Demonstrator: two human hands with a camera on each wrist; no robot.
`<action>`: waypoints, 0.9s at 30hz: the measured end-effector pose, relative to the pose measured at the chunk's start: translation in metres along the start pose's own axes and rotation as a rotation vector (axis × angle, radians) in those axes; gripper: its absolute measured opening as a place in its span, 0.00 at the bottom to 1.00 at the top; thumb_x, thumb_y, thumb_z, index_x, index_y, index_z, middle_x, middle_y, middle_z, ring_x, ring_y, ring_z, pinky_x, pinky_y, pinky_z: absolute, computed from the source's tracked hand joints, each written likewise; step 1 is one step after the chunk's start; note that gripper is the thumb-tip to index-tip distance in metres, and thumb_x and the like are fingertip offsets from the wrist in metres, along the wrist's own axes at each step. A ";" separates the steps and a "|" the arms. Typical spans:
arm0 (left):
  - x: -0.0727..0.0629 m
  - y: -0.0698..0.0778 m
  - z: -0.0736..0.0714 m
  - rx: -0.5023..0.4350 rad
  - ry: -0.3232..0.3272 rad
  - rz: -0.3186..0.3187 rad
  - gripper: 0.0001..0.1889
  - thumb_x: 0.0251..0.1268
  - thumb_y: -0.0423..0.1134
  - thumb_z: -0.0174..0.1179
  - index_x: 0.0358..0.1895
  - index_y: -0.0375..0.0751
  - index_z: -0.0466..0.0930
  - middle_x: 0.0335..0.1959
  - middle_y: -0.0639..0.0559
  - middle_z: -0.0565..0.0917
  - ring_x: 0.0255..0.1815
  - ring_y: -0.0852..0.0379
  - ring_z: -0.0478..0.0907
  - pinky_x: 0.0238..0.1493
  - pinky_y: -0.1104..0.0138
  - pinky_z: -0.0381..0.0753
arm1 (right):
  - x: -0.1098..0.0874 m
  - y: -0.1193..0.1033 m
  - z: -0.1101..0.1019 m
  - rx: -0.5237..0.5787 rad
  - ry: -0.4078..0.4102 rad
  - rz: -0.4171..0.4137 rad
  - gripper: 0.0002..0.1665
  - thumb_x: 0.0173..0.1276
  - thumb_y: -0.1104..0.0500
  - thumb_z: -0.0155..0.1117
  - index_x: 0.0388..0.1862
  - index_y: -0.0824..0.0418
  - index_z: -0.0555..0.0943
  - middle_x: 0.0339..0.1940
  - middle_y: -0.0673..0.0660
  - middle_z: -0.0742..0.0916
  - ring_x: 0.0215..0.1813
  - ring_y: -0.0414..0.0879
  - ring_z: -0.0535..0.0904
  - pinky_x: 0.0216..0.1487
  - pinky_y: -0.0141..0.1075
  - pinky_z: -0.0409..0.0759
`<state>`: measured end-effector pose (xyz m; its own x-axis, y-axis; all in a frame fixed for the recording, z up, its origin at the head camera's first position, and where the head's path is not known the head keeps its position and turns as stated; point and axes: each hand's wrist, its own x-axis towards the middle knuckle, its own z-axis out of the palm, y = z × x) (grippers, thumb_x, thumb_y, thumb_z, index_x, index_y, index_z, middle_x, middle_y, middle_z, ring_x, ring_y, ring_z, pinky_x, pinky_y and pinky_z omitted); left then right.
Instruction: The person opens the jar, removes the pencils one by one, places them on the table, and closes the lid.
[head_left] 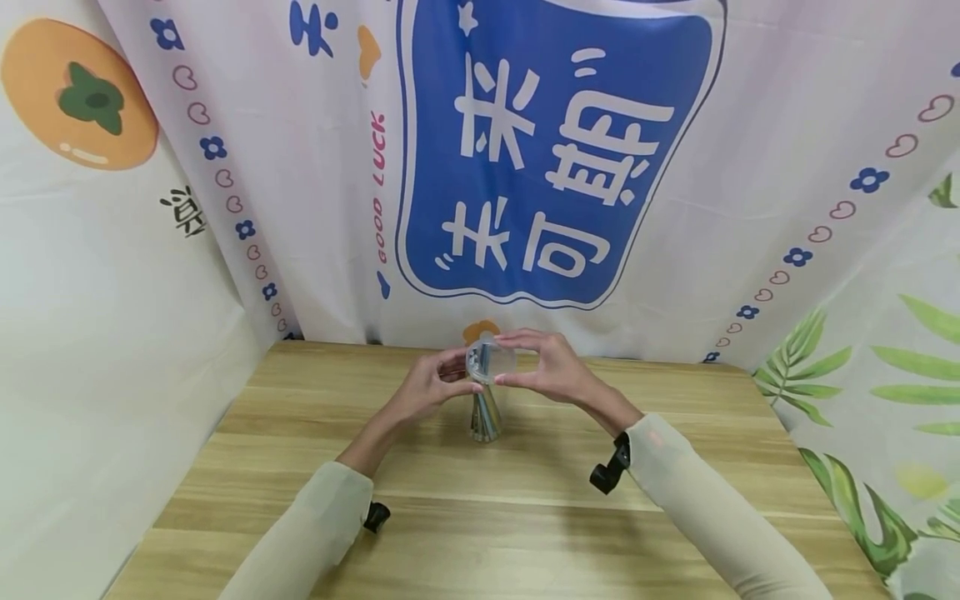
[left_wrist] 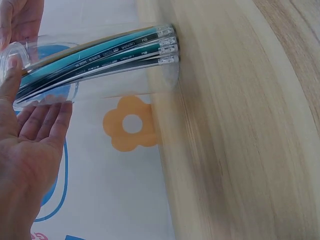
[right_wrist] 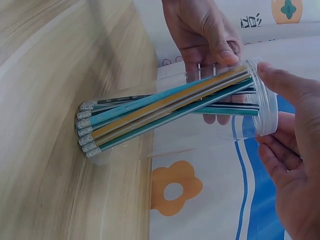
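A clear cylindrical jar stands upright near the back of the table. Several pencils, in teal, dark green, black and gold, lean inside it with their eraser ends at the bottom. My left hand holds the jar near its top, thumb on one side and fingers on the other. At the jar's mouth is a clear round lid, which my right hand grips by its edge between thumb and fingers. The right wrist view shows the lid right at the rim.
The wood-grain table ends just behind the jar. A printed cloth hangs along its back edge, with more patterned cloth on both sides. Small black cameras sit at the left wrist and right wrist.
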<state>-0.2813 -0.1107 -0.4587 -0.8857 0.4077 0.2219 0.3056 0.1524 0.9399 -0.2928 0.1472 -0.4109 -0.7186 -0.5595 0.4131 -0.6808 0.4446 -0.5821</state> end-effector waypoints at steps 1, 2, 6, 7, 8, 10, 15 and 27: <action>0.000 -0.001 0.000 -0.005 0.000 0.002 0.34 0.63 0.33 0.76 0.72 0.31 0.75 0.67 0.34 0.81 0.65 0.37 0.82 0.62 0.61 0.86 | 0.001 0.000 0.000 -0.006 -0.003 -0.010 0.36 0.58 0.52 0.87 0.63 0.64 0.86 0.62 0.60 0.89 0.66 0.56 0.84 0.69 0.53 0.82; 0.000 -0.001 0.000 -0.007 -0.001 0.003 0.34 0.63 0.33 0.76 0.72 0.31 0.75 0.67 0.34 0.81 0.65 0.37 0.83 0.62 0.61 0.86 | 0.001 0.001 0.000 -0.010 -0.005 -0.018 0.35 0.58 0.53 0.87 0.62 0.64 0.86 0.62 0.60 0.89 0.65 0.56 0.84 0.69 0.52 0.82; 0.000 -0.003 -0.001 -0.026 0.002 -0.006 0.34 0.63 0.33 0.77 0.72 0.32 0.76 0.67 0.35 0.82 0.65 0.38 0.83 0.60 0.63 0.86 | 0.003 0.003 -0.001 -0.016 -0.015 -0.057 0.34 0.58 0.54 0.86 0.61 0.66 0.87 0.61 0.60 0.89 0.63 0.56 0.85 0.68 0.52 0.83; 0.000 -0.003 -0.001 -0.030 0.002 -0.008 0.34 0.63 0.32 0.77 0.72 0.32 0.76 0.67 0.35 0.82 0.65 0.38 0.83 0.60 0.63 0.87 | 0.004 0.003 -0.001 -0.014 -0.020 -0.063 0.34 0.58 0.54 0.86 0.61 0.67 0.87 0.61 0.60 0.89 0.63 0.56 0.85 0.67 0.52 0.83; 0.000 -0.004 -0.002 -0.035 0.001 -0.011 0.34 0.63 0.32 0.77 0.72 0.32 0.76 0.67 0.35 0.82 0.65 0.39 0.83 0.59 0.63 0.87 | 0.004 0.003 -0.001 -0.011 -0.025 -0.067 0.34 0.59 0.53 0.86 0.61 0.67 0.86 0.61 0.60 0.89 0.63 0.56 0.85 0.67 0.53 0.83; 0.001 -0.004 -0.002 -0.041 -0.001 -0.012 0.34 0.63 0.32 0.77 0.72 0.32 0.76 0.67 0.35 0.82 0.65 0.39 0.83 0.59 0.63 0.87 | 0.004 0.004 -0.002 -0.010 -0.036 -0.072 0.34 0.59 0.53 0.86 0.61 0.67 0.86 0.62 0.61 0.89 0.64 0.57 0.85 0.64 0.54 0.85; 0.003 -0.006 -0.002 -0.049 -0.013 -0.005 0.33 0.63 0.32 0.76 0.72 0.32 0.76 0.67 0.34 0.82 0.64 0.38 0.83 0.59 0.63 0.87 | 0.006 0.005 -0.005 -0.024 -0.055 -0.085 0.33 0.60 0.54 0.85 0.62 0.66 0.86 0.63 0.60 0.88 0.65 0.57 0.84 0.62 0.54 0.86; 0.005 -0.009 -0.003 -0.047 -0.014 0.019 0.34 0.61 0.30 0.77 0.71 0.31 0.77 0.65 0.34 0.83 0.64 0.38 0.84 0.59 0.64 0.87 | 0.010 0.008 -0.011 -0.003 -0.136 -0.123 0.33 0.63 0.57 0.82 0.66 0.66 0.84 0.67 0.62 0.86 0.69 0.61 0.81 0.67 0.58 0.82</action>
<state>-0.2896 -0.1122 -0.4652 -0.8750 0.4227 0.2362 0.3051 0.1025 0.9468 -0.3072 0.1530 -0.4042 -0.6044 -0.6990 0.3823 -0.7627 0.3691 -0.5311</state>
